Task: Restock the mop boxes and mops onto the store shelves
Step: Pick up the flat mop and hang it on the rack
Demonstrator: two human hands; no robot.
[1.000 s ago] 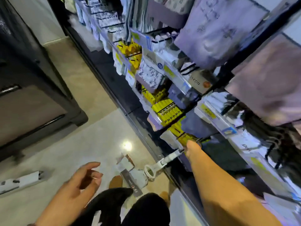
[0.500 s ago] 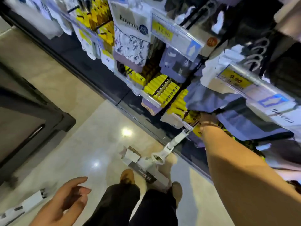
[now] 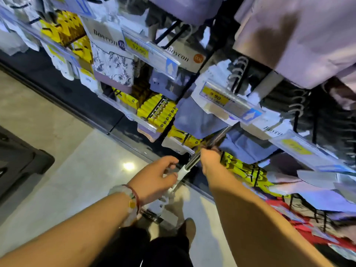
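A mop handle [image 3: 189, 164], a metal pole with a white grip, slants from the floor side up into the lower store shelves [image 3: 146, 125]. My right hand [image 3: 210, 161] is closed around the metal part near the shelf edge. My left hand [image 3: 155, 180] is wrapped around the white grip just below it, a beaded bracelet on its wrist. The handle's lower end is hidden behind my left hand. An opened mop box [image 3: 154, 211] lies on the floor by my feet.
The shelves are packed with yellow boxed goods [image 3: 158, 112], patterned packets and hanging fabric, with price rails [image 3: 227, 102] in front. A dark cabinet [image 3: 21, 162] stands at the left on the glossy tiled floor. My legs and shoes show at the bottom.
My left hand has come up from beside my leg and taken hold of the white grip. The right hand stays on the pole at the shelf. The view has tilted closer to the shelves.
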